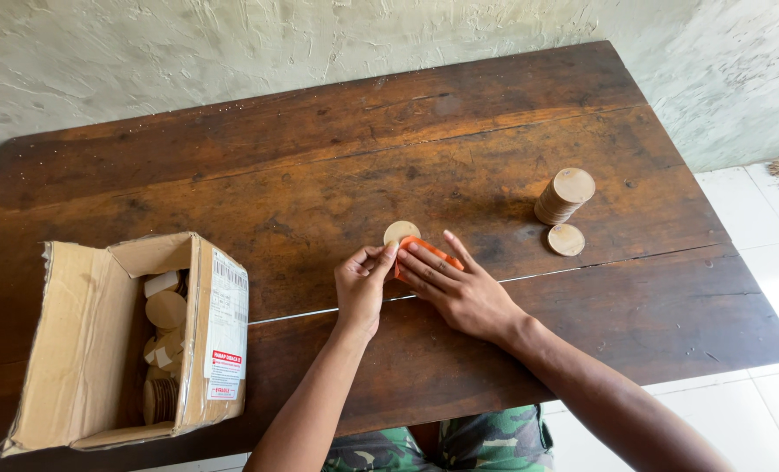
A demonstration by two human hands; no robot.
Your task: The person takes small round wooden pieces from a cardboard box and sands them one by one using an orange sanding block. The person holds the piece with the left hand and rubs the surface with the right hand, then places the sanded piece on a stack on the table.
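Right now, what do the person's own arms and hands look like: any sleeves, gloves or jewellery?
Both arms are bare from the frame edge down; no sleeves show. The left hand and right hand wear no gloves, and no rings, watch or bracelets are visible. Green camouflage-patterned clothing shows at the lap.

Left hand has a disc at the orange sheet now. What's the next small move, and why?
Probably rub the wooden disc along the orange sheet. The left hand pinches the disc at the sheet's edge, and the right hand lies flat on the sheet, pinning it to the table.
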